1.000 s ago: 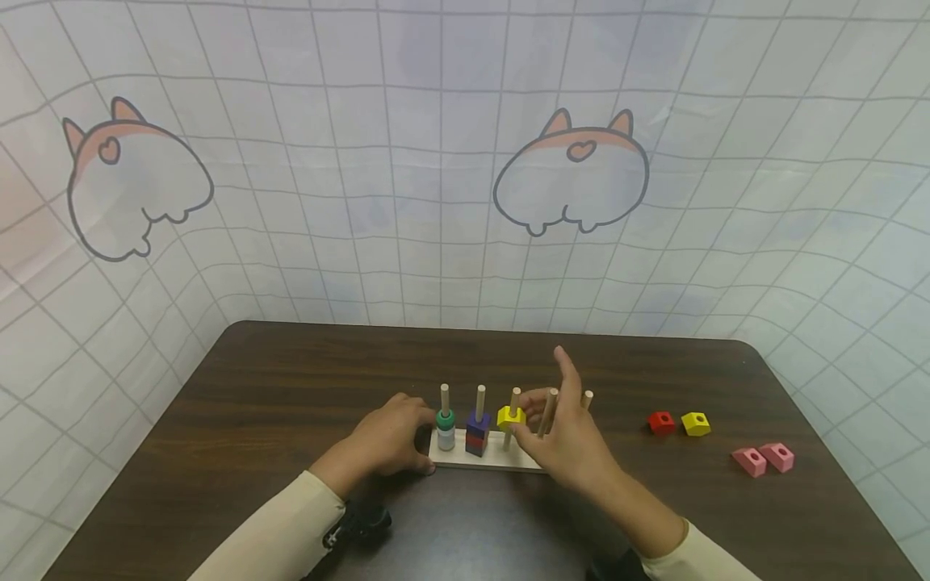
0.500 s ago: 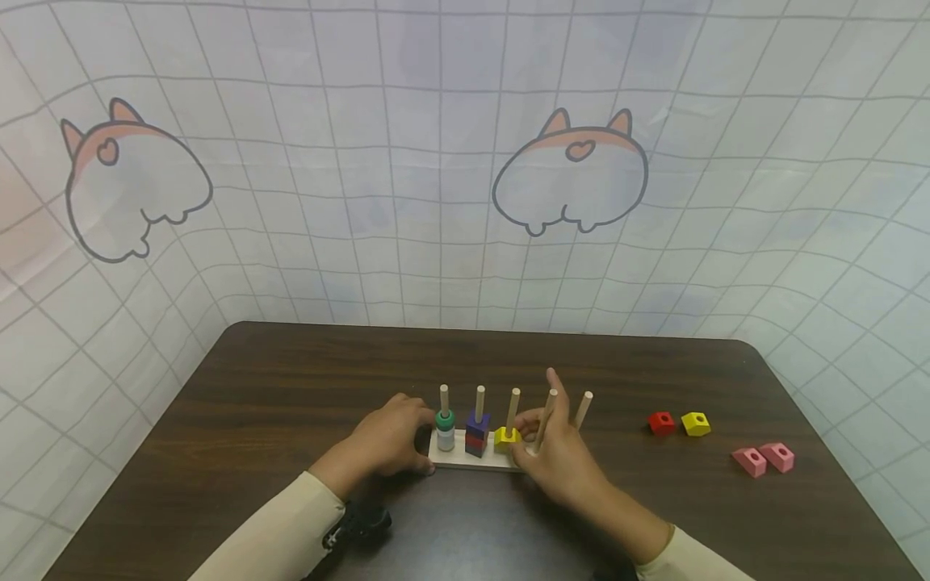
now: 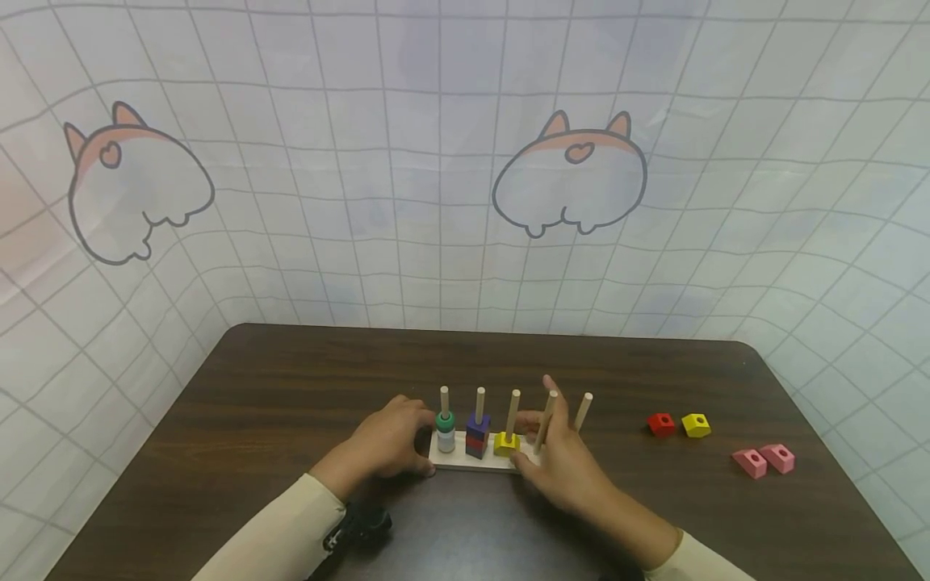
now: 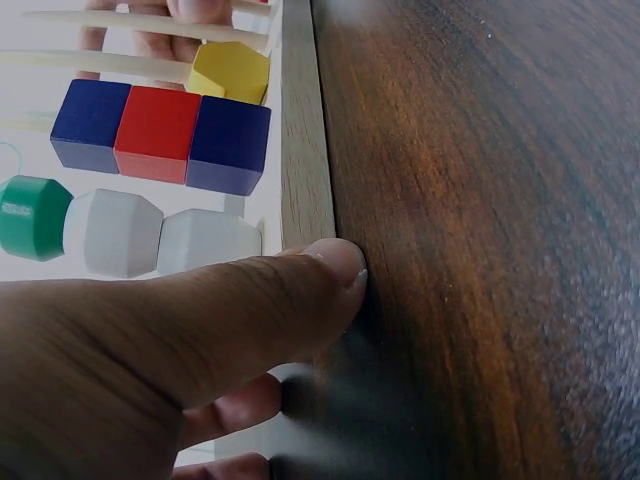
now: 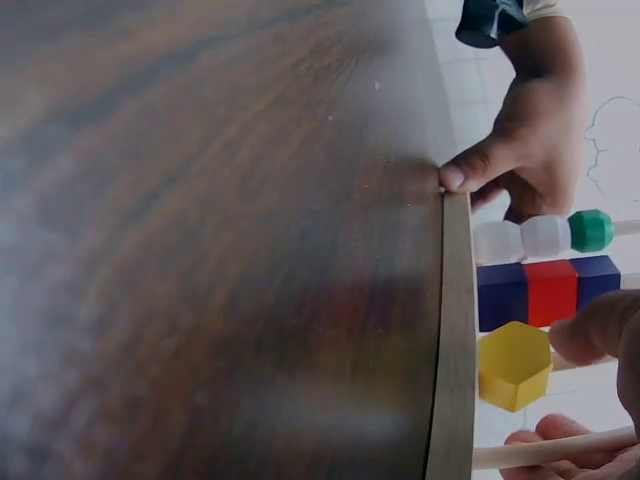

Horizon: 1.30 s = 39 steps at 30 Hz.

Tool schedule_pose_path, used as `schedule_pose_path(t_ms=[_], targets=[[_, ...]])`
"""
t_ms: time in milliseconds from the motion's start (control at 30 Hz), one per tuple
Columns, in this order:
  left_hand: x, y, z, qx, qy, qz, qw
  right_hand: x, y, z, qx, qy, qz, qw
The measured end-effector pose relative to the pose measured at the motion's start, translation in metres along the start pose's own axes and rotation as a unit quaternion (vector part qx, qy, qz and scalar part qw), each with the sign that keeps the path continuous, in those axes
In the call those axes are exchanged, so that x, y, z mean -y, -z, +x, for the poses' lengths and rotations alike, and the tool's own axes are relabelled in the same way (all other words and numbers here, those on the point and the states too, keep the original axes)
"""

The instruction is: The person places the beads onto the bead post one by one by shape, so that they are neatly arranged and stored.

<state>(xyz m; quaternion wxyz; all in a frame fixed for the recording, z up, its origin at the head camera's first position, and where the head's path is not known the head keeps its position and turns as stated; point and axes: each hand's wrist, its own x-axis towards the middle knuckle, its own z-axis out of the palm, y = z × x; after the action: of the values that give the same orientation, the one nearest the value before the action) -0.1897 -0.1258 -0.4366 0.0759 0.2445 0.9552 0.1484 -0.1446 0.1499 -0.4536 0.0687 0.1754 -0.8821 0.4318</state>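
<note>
Left hand: curled round the left end of the pale wooden five-peg base, thumb against its edge, steadying.
Right hand: fingers relaxed, fingertips at the yellow hexagonal wooden block, seated low on the third peg.
Step, as judged: seating nearly complete.
Beyond, right: loose red block and yellow block; the next move likely calls for reaching there.

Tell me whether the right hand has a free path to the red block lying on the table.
Probably yes. The right hand rests by the peg board, and bare table lies between it and the red block; nothing stands in the way.
</note>
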Motion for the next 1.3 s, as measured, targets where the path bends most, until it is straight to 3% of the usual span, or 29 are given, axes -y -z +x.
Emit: schedule_pose_path(t_ms=[333,667,867,1033,1167,1300], targets=[[0.001,-0.002,0.0,-0.002,0.0,0.0,1.0,-0.002,0.022,-0.019,0.106,0.019,-0.064,0.992],[0.0,-0.001,0.001,0.0,0.0,0.002,1.0,-0.014,0.056,-0.036,0.159,0.04,-0.119,0.979],[0.0,-0.001,0.001,-0.001,0.0,0.004,1.0,-0.036,0.079,-0.044,0.141,0.085,-0.16,0.973],[0.0,-0.001,0.001,-0.001,-0.002,0.004,1.0,-0.051,0.1,-0.047,0.118,0.067,-0.189,0.973],[0.0,-0.001,0.001,-0.001,-0.001,0.002,1.0,-0.064,0.117,-0.047,0.06,0.084,-0.221,0.97],[0.0,0.0,0.0,0.001,0.0,0.001,1.0,-0.079,0.135,-0.045,-0.008,0.127,-0.248,0.96]])
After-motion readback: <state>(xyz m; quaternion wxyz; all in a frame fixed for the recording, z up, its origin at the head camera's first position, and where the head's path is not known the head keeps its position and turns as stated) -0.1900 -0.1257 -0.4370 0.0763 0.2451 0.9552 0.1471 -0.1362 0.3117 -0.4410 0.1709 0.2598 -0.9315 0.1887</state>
